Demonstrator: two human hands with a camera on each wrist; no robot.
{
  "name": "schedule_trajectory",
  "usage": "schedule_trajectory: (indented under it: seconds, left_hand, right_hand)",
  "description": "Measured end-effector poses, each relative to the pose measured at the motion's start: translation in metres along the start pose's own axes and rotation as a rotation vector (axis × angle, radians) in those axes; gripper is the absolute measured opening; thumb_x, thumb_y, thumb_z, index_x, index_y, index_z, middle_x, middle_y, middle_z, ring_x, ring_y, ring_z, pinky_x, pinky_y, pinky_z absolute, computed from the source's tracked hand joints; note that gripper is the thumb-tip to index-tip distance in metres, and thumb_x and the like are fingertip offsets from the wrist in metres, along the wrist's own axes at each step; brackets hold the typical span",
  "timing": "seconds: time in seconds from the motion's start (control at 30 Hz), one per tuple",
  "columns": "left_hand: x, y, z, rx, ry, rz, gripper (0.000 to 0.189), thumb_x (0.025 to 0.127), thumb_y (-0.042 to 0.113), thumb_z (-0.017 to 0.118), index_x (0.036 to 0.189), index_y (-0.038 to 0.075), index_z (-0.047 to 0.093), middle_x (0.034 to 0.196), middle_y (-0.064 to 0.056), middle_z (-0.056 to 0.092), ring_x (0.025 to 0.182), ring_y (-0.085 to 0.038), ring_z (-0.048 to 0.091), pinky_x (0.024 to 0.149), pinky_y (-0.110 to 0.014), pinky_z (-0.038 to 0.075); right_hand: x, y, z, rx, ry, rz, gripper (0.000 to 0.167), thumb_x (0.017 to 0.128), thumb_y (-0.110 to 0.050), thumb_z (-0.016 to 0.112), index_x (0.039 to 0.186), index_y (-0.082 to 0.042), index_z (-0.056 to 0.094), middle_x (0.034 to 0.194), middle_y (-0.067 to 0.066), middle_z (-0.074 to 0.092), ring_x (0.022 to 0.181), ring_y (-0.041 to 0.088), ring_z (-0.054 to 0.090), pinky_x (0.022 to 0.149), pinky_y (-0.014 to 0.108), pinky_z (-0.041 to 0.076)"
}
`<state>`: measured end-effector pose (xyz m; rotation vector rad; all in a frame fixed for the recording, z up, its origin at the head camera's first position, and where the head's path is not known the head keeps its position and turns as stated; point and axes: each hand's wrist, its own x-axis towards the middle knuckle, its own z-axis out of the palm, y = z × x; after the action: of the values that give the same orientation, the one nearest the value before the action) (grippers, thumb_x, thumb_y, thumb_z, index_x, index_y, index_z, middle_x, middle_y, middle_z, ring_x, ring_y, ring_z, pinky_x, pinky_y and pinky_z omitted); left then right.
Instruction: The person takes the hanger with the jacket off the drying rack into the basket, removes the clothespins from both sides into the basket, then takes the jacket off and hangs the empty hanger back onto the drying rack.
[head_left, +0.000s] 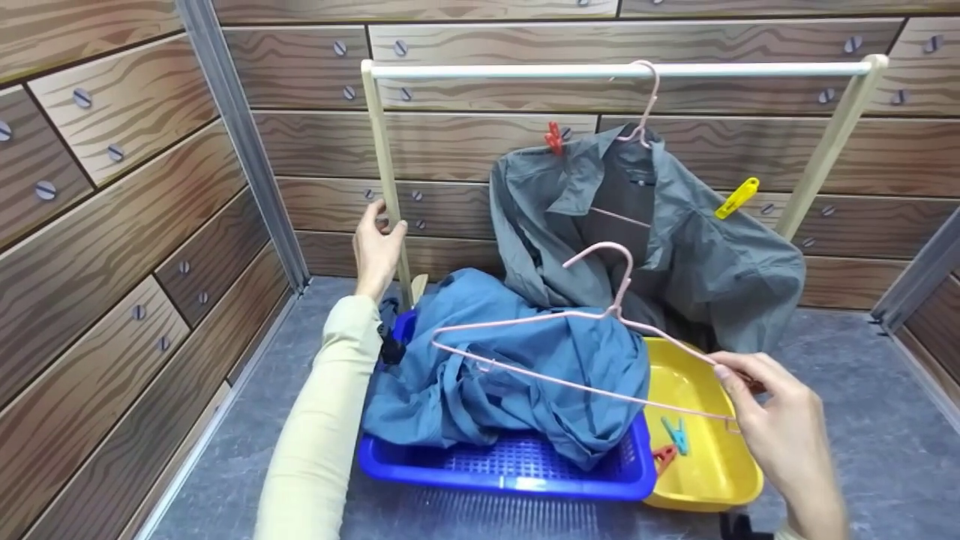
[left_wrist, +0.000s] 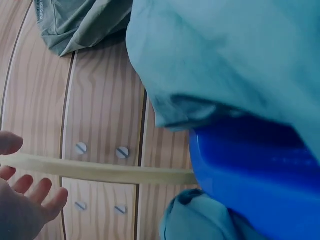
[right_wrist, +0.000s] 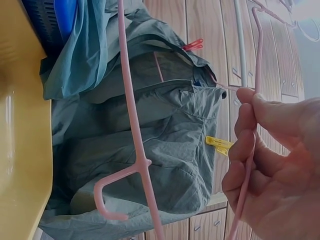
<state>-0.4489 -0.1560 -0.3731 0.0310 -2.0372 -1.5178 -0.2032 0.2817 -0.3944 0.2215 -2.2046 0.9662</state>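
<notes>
The right hand (head_left: 780, 427), its fingers curled and thumb pressed on, pinches a pink hanger (head_left: 615, 310) near its right corner, above the blue basket (head_left: 510, 484) and the yellow tray (head_left: 720, 457) at the basket's right edge. The left hand (head_left: 379, 244) is at the left upright (head_left: 381, 142) of the rack (head_left: 831, 150), thumb and loosely bent fingers parted either side; whether they touch it I cannot tell. A blue garment (head_left: 525, 345) covers the basket's far edge. A grey shirt (head_left: 720, 259) hangs from the rod (head_left: 495, 71), nearer its right end
</notes>
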Motion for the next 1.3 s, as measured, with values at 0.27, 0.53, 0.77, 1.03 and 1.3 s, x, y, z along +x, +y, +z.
schedule_trajectory:
  seconds: [0.27,0.53,0.77,1.03,1.3]
  left_hand:
    - [0.006,0.0,-0.001,-0.02,0.067,0.009,0.023,0.092,0.006,0.065,0.115,0.001,0.067,0.11,-0.013,0.068,0.095,-0.024,0.065,0.085,-0.033,0.049]
    - [0.008,-0.006,0.002,0.03,0.129,0.01,0.013,0.092,0.006,0.066,0.103,0.002,0.071,0.098,-0.01,0.071,0.087,-0.022,0.064,0.081,-0.033,0.046]
    - [0.008,-0.006,0.005,0.025,0.157,0.01,0.012,0.091,0.009,0.067,0.101,0.006,0.072,0.094,-0.007,0.071,0.083,-0.019,0.064,0.077,-0.032,0.047]
    - [0.009,-0.01,-0.001,0.033,0.139,0.025,0.014,0.09,0.01,0.069,0.103,0.006,0.073,0.094,-0.009,0.072,0.084,-0.021,0.064,0.079,-0.034,0.046]
    - [0.011,-0.012,-0.002,0.014,0.105,0.053,0.017,0.088,0.01,0.071,0.103,0.003,0.072,0.093,-0.011,0.072,0.085,-0.023,0.065,0.078,-0.031,0.046]
  right_hand:
    - [0.001,-0.002,0.003,-0.038,-0.013,0.028,0.017,0.089,-0.003,0.071,0.101,-0.014,0.076,0.09,-0.008,0.067,0.078,0.001,0.054,0.072,0.01,0.039]
    - [0.001,-0.001,0.004,-0.03,-0.058,0.063,0.013,0.091,-0.008,0.07,0.102,-0.013,0.076,0.092,-0.004,0.067,0.079,0.002,0.055,0.072,0.009,0.041]
    - [0.001,0.0,0.007,0.004,-0.094,0.066,0.016,0.09,-0.007,0.072,0.104,-0.012,0.075,0.094,0.001,0.069,0.08,0.001,0.057,0.073,0.008,0.043]
    - [0.004,-0.004,0.007,0.022,-0.02,-0.012,0.02,0.087,-0.002,0.074,0.101,-0.015,0.077,0.09,-0.003,0.07,0.077,0.002,0.058,0.07,0.008,0.043]
    - [0.019,0.005,0.012,0.106,0.022,-0.125,0.027,0.08,0.006,0.077,0.101,-0.011,0.078,0.091,0.003,0.073,0.079,0.0,0.063,0.071,0.008,0.046]
